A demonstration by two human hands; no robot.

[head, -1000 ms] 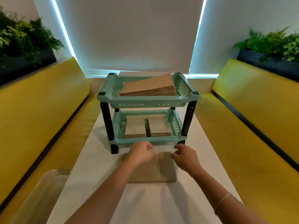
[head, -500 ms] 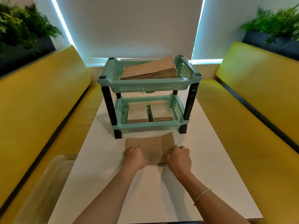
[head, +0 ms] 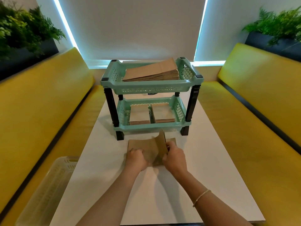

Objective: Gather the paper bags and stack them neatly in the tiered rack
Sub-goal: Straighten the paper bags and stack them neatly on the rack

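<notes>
A small pile of flat brown paper bags (head: 153, 148) lies on the white table (head: 203, 176) just in front of the mint two-tier rack (head: 151, 85). My left hand (head: 136, 158) grips the pile's near left edge. My right hand (head: 175, 158) pinches the right part, which stands tipped up on edge. The rack's top tier carries a slanted stack of bags (head: 153, 71). Its bottom tier holds two short stacks side by side (head: 152, 115).
Yellow benches (head: 254, 115) run along both sides of the table. A clear plastic crate (head: 47, 190) sits on the left bench near me. Planters with greenery (head: 276, 28) stand behind both backrests. A window blind closes the far end.
Both hands slid from the pile's far edge to its near edge and took hold. The right part of the pile has lifted up on edge. The camera view shifted back and down.
</notes>
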